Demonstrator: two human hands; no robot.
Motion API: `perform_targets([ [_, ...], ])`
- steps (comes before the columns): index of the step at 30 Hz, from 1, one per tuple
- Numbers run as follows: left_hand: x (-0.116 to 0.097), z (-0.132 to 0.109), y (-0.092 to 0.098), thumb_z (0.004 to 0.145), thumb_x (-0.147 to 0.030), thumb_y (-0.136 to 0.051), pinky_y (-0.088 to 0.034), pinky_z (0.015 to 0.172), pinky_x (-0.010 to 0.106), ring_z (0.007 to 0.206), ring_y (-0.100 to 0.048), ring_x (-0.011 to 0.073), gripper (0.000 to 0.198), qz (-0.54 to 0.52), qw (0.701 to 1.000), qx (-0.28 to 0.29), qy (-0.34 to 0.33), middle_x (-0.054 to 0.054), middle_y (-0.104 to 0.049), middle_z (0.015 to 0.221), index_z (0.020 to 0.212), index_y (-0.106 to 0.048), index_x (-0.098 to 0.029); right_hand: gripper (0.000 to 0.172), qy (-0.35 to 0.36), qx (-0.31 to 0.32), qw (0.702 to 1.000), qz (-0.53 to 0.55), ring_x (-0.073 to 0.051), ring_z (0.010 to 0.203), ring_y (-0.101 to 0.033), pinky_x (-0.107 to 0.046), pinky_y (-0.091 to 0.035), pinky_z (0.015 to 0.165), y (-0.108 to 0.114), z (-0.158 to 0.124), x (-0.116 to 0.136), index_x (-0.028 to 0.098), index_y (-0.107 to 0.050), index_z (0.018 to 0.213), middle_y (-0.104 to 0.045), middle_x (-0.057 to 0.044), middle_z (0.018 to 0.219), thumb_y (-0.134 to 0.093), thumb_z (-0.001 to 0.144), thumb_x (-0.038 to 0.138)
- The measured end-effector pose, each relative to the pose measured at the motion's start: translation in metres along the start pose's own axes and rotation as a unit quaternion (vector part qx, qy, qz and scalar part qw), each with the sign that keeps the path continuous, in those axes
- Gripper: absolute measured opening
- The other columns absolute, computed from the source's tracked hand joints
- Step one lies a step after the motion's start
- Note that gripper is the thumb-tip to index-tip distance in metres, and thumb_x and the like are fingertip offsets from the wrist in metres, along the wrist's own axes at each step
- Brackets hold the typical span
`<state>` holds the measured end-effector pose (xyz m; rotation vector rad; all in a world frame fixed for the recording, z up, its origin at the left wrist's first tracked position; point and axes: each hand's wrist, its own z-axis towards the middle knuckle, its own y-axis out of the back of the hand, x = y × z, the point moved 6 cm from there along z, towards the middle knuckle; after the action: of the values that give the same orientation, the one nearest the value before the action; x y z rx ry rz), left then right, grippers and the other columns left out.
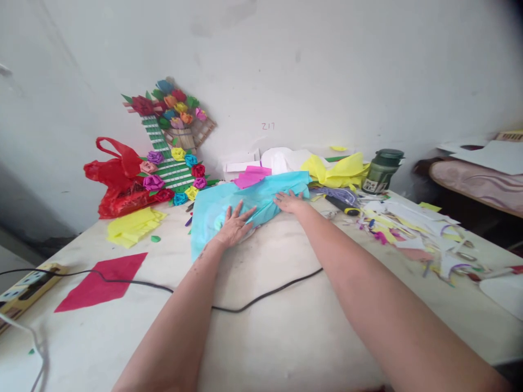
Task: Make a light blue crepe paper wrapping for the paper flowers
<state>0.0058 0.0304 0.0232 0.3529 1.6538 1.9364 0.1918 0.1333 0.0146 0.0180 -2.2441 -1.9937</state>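
Note:
A light blue sheet of tissue paper point(212, 209) lies crumpled on the table toward the far side. My left hand point(234, 224) rests flat on it with fingers spread. My right hand point(291, 202) presses down on the sheet's right part, fingers stretched forward. Neither hand holds anything. Pink paper point(252, 177) lies just behind the blue sheet, and yellow tissue paper point(339, 170) sits to the right of it.
A black cable point(261, 296) crosses the table under my arms. A red paper sheet point(102, 281) and power strip point(24, 286) lie left. A paper-flower craft point(175, 144) and red plastic bag point(116, 182) stand by the wall. Green jar point(382, 171), paper scraps point(412, 228) right.

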Motion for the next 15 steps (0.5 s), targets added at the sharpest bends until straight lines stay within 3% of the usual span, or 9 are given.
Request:
perform_targets([
  [8,0.002,0.000,-0.003,0.090,-0.039,-0.022,0.007,0.106,0.054,0.135,0.005,0.0248,0.048,-0.004,1.000,-0.005,-0.006,-0.007,-0.028,0.142,0.138,-0.026,-0.030,0.060,-0.005,0.004,0.999,-0.051,-0.027,0.135,0.002,-0.055,0.001,0.104,0.003,0.019,-0.012,0.025,-0.020,0.141,-0.011,0.002,0.148,-0.012,0.087,0.051],
  [12,0.001,0.001,-0.003,0.091,-0.039,-0.021,0.008,0.105,0.055,0.135,0.005,0.0266,0.045,0.003,1.000,0.000,-0.014,-0.009,-0.027,0.143,0.131,-0.039,-0.032,0.063,-0.016,0.014,1.000,-0.002,-0.029,0.134,-0.004,-0.056,-0.006,0.103,-0.003,0.023,-0.015,0.025,-0.014,0.142,-0.007,-0.001,0.149,-0.013,0.086,0.054],
  [15,0.002,0.001,-0.003,0.091,-0.039,-0.021,0.007,0.105,0.056,0.135,0.004,0.0266,0.045,0.001,1.000,0.001,-0.013,-0.008,-0.027,0.143,0.130,-0.040,-0.032,0.062,-0.024,0.023,0.999,0.008,-0.029,0.134,-0.005,-0.055,-0.010,0.103,-0.003,0.021,-0.013,0.025,-0.012,0.142,-0.006,-0.001,0.149,-0.013,0.086,0.053],
])
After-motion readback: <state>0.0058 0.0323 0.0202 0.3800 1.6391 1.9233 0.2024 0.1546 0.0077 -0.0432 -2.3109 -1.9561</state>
